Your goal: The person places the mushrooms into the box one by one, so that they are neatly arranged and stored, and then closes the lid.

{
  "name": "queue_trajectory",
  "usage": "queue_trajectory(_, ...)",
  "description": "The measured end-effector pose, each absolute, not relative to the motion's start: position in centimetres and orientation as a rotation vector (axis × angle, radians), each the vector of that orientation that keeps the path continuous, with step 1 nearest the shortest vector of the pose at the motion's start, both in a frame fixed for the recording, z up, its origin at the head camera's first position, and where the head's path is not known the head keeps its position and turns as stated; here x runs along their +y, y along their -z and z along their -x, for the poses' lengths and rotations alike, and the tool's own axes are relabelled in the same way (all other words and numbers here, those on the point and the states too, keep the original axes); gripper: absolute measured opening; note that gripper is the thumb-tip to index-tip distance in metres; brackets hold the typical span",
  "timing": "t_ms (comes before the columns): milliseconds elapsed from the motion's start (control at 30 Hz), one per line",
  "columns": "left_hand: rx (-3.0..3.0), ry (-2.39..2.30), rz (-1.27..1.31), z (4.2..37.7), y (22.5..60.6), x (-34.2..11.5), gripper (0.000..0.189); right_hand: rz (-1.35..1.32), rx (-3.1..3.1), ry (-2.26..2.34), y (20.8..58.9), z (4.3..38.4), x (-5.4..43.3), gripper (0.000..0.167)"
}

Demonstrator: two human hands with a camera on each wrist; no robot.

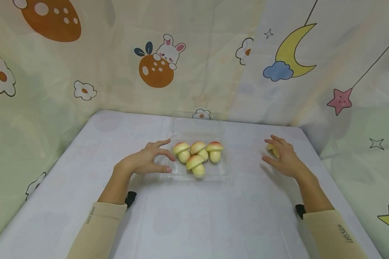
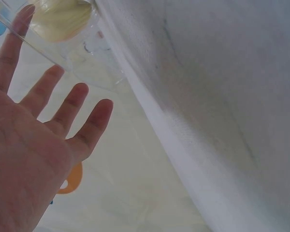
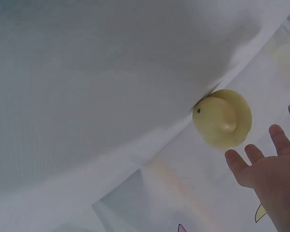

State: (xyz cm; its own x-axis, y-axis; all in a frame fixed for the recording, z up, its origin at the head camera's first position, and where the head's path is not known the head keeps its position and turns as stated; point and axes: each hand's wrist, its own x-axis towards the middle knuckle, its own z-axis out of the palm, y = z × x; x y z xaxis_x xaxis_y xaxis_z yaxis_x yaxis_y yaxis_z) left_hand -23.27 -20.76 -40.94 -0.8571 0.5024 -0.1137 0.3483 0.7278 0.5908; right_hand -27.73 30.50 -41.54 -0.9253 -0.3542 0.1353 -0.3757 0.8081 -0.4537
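A clear plastic box (image 1: 226,167) with its hinged lid (image 1: 197,126) folded back holds several toy mushrooms (image 1: 195,163) with yellow stems and reddish-topped caps. At the box's left side is my left hand (image 1: 147,160), its fingers spread and the fingertips at the wall; in the left wrist view a finger (image 2: 7,60) overlaps the clear plastic. Over on the right, one more mushroom (image 3: 222,118) lies on the table. My right hand (image 1: 286,158) hovers around it with parted fingers, partly covering it in the head view; the right wrist view shows a gap between fingertips and mushroom.
A white cloth covers the table (image 1: 194,216). Behind it and along both sides hangs a curtain (image 1: 207,72) printed with flowers, a rabbit, a moon and stars. Dark wrist bands (image 1: 130,198) sit at both sleeves.
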Motion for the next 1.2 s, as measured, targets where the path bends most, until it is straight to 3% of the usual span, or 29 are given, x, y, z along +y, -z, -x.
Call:
queue_trajectory(967,2.675,-0.835,-0.680,23.4,41.4,-21.0,0.040,-0.357,-3.030,-0.798,42.2,29.2,32.8,0.079)
queue_trajectory(1200,2.676,-0.827,-0.671,23.4,41.2,-20.9,0.041,-0.348,-3.048,-0.781,42.6,29.3,33.0,0.073)
